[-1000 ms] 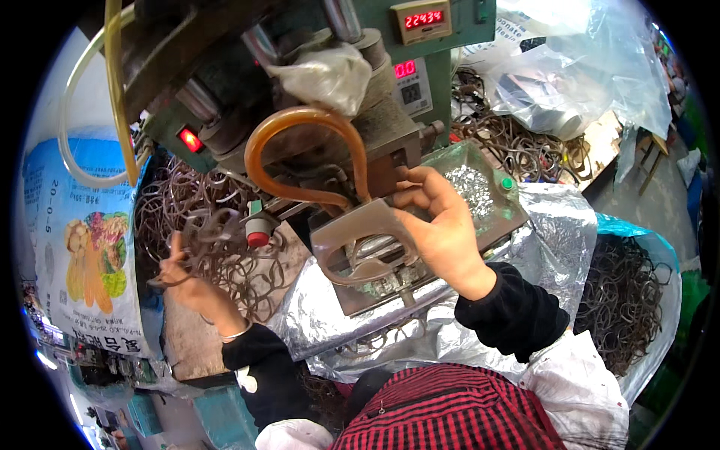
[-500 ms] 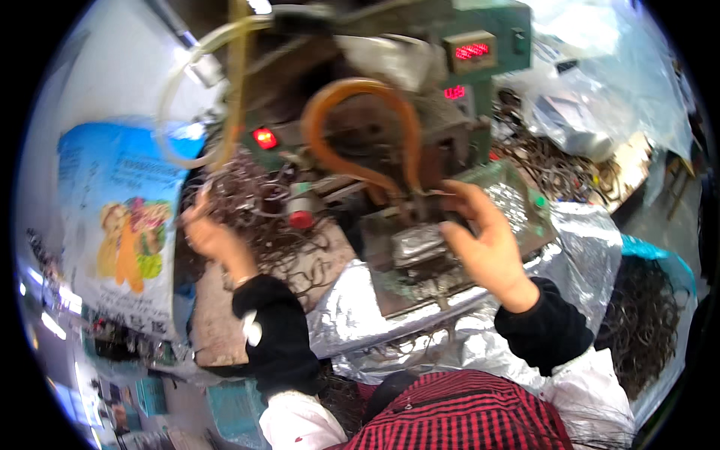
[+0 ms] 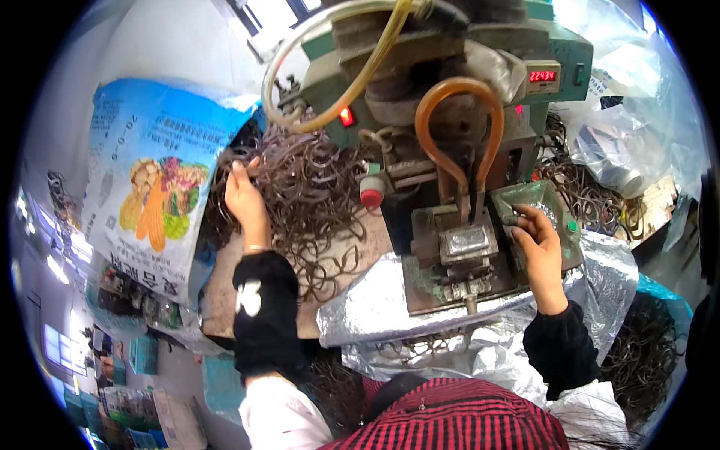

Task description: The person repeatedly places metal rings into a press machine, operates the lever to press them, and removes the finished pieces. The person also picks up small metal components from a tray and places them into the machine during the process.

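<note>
Beside the printed sack (image 3: pixel 150 180), at the left edge of a pile of dark curved loops (image 3: pixel 307 176): my left hand (image 3: pixel 246 204), fingers bent and pointing away from me. Whether they grip a loop, I cannot tell. The pile spreads beyond this hand and to its right; stray loops lie on the pale surface (image 3: pixel 225 296) to the right of my forearm. Farther right of the same hand, a red button (image 3: pixel 371 197) on the green machine (image 3: pixel 570 49).

Over the green metal tray (image 3: pixel 536 196): my right hand (image 3: pixel 540 244), fingers half curled, thumb parted from them. Just left of it, the machine's fixture with a shiny metal block (image 3: pixel 467 240) on top. Beyond the block, also to this hand's left, an amber tube (image 3: pixel 424 124) arches up and over. Silver foil (image 3: pixel 367 300) runs beneath and to the near side of the right hand. To that hand's right and nearer me, a plastic bag (image 3: pixel 664 296) filled with more dark loops; a further heap (image 3: pixel 581 180) lies beyond the hand to its right
</note>
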Demonstrator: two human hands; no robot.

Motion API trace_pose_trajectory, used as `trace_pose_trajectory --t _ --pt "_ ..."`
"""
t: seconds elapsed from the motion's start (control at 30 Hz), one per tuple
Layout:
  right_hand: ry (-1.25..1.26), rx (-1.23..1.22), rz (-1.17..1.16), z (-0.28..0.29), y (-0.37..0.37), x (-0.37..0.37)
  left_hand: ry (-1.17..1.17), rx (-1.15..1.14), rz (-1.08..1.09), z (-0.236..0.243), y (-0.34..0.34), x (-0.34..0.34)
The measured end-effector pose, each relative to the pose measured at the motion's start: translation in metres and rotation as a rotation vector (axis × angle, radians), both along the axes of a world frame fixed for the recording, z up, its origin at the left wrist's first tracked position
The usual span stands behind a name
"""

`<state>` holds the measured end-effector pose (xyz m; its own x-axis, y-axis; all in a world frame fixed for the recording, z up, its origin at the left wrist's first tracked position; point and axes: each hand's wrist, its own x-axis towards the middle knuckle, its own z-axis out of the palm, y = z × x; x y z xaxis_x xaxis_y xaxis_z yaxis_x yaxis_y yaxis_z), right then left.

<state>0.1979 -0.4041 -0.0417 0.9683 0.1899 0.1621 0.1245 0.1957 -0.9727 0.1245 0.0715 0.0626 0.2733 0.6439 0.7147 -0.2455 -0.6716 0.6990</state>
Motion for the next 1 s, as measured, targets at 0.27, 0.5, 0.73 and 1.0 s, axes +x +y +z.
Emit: trace_pose_trajectory --t 0.27,0.5,0.73,1.0 --pt "-0.018 -0.116 -0.043 -0.018 -0.007 0.001 0.078 -0.012 0.003 0.007 -0.013 0.009" --pt "-0.057 -0.147 -0.099 -0.029 -0.026 0.006 0.125 -0.372 -0.381 0.011 0.010 -0.003" --pt "-0.232 -0.481 -0.315 -0.007 -0.051 -0.016 0.033 -0.483 -0.547 -0.021 -0.059 -0.050" --pt "-0.667 -1.191 -0.483 -0.019 -0.074 -0.003 0.100 -0.548 -0.266 -0.084 -0.225 -0.128"
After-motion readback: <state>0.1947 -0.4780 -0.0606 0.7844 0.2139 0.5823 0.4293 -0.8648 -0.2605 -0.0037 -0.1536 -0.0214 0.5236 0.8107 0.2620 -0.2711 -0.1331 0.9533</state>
